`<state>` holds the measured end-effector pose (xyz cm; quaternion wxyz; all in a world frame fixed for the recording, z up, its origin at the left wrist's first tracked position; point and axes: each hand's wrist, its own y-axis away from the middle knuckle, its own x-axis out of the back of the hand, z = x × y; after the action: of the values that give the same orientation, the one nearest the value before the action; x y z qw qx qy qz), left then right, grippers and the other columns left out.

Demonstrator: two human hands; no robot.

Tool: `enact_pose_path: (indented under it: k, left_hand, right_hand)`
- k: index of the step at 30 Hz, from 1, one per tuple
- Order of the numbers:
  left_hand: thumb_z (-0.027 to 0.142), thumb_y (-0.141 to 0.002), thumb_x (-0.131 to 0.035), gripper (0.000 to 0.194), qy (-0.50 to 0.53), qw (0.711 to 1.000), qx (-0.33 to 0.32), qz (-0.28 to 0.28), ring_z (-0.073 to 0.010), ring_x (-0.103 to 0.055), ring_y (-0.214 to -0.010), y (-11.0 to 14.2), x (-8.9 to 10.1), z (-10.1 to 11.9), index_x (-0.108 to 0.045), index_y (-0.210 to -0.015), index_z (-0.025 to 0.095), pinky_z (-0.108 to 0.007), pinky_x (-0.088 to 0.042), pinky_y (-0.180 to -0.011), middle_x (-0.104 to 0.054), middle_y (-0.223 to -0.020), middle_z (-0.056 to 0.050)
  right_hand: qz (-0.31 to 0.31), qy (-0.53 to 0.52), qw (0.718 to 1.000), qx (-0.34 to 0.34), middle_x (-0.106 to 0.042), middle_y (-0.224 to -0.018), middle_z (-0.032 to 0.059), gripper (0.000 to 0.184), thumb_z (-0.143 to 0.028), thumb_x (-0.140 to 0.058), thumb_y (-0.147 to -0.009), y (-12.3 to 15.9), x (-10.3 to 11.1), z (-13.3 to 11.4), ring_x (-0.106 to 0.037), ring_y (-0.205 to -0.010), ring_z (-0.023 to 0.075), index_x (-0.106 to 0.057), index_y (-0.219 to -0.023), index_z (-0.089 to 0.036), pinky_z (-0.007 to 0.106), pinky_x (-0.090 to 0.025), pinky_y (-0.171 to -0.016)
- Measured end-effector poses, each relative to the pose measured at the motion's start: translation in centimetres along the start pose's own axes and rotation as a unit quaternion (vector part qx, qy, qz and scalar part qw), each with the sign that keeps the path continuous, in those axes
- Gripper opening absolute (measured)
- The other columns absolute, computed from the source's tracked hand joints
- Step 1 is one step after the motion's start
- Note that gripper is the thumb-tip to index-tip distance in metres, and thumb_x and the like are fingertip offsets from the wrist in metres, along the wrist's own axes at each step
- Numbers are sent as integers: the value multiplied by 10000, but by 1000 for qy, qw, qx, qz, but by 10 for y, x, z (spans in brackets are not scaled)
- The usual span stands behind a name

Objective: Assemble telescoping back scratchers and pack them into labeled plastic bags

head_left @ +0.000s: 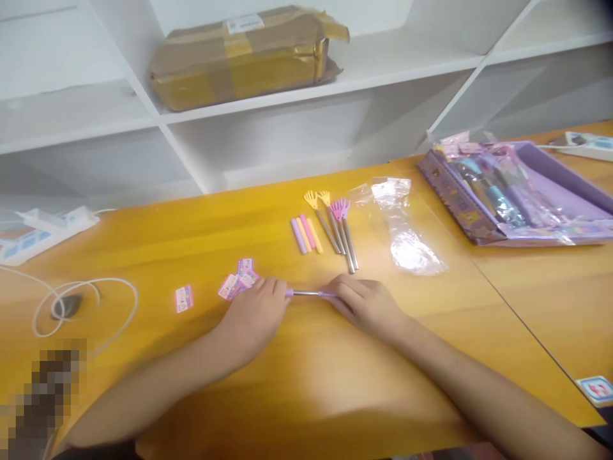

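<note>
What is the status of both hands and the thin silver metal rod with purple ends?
Left hand, right hand: each gripping one purple end. Rod: middle exposed between them. Small pink cards beside left hand, not blocking.

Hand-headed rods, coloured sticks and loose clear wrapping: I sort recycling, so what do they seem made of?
Hand-headed rods: shiny metal shafts, by their silvery gleam; heads probably matte plastic, evenly coloured. Coloured sticks: perhaps matte plastic or foam, given their flat colour. Clear wrapping: likely glossy plastic film, transparent and wrinkled.

legible text: none | parcel label (245, 23): print blurred | pink-edged cards (230, 287): markings too small to read
</note>
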<state>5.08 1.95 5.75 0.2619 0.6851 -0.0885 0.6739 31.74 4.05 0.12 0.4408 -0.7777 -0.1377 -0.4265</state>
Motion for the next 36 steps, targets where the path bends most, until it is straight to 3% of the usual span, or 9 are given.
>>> enact_pose_path:
  k: [3,7,9,12,16,22,30,33,36]
  left_hand:
    - [305,-1155,-360,318,-15,999,-13,48,-277,-655,-942,-2,-3,-5,-619,-1023,175,-422,-553,-814,-675,-992,-90]
    - [126,-1105,-402,215,28,994,-73,81,-251,-633,-953,-3,-13,-2,-610,-1118,179,-385,-555,-814,-665,-1069,-91]
    - [47,-1061,-410,267,64,988,-107,90,-236,-637,-967,-2,-18,1,-592,-1199,185,-373,-558,-831,-663,-1110,-91]
    - [81,-1076,-413,271,93,981,-126,111,-235,-648,-982,-2,-23,1,-567,-1266,197,-378,-562,-848,-660,-1124,-90]
    - [156,-1121,-379,210,55,983,-119,131,-246,-628,-933,-8,-27,-6,-571,-1203,177,-381,-541,-776,-647,-1064,-89]
    - [117,-1097,-396,215,-29,977,-129,168,-253,-572,-854,-17,-31,-10,-585,-1011,171,-392,-487,-730,-621,-966,-87]
    - [193,-1080,-440,214,-32,967,-101,230,-253,-543,-826,-26,-29,-17,-569,-909,191,-389,-449,-722,-605,-873,-70]
    - [197,-1059,-460,207,-65,960,-104,253,-258,-541,-812,-32,-21,-33,-578,-889,196,-392,-435,-717,-611,-853,-74]
    - [214,-1049,-472,217,-83,955,-95,270,-264,-556,-814,-36,-2,-60,-595,-871,204,-386,-408,-688,-622,-831,-78]
  right_hand:
    - [-18,-5,1000,-1,-725,-914,15,54,-201,-598,-1094,0,0,5,-665,-730,115,-637,-1064,-178,253,-497,-662]
    - [-22,11,999,27,-718,-911,31,96,-152,-587,-1086,3,1,3,-656,-728,128,-632,-1171,-155,265,-478,-654]
    - [-36,25,998,54,-699,-883,32,138,-123,-571,-1082,5,3,2,-641,-712,135,-625,-1207,-144,275,-456,-632]
    - [-50,43,996,64,-687,-877,31,163,-108,-541,-1088,7,4,1,-630,-709,139,-610,-1231,-145,283,-452,-624]
    - [-39,47,997,50,-716,-925,40,157,-129,-520,-1104,5,5,3,-648,-739,136,-607,-1231,-159,281,-476,-645]
    - [-31,58,997,50,-731,-919,37,188,-101,-550,-1080,2,9,5,-643,-734,139,-638,-1239,-152,284,-475,-654]
    - [-17,67,996,51,-777,-1008,39,237,-74,-584,-1059,0,13,5,-665,-777,137,-646,-1271,-160,283,-497,-697]
    - [15,77,995,54,-790,-1035,46,264,-72,-609,-1047,0,23,12,-673,-791,135,-652,-1287,-172,282,-509,-733]
    - [75,111,989,57,-802,-990,42,283,-66,-629,-1028,1,40,26,-674,-757,133,-671,-1275,-197,286,-492,-715]
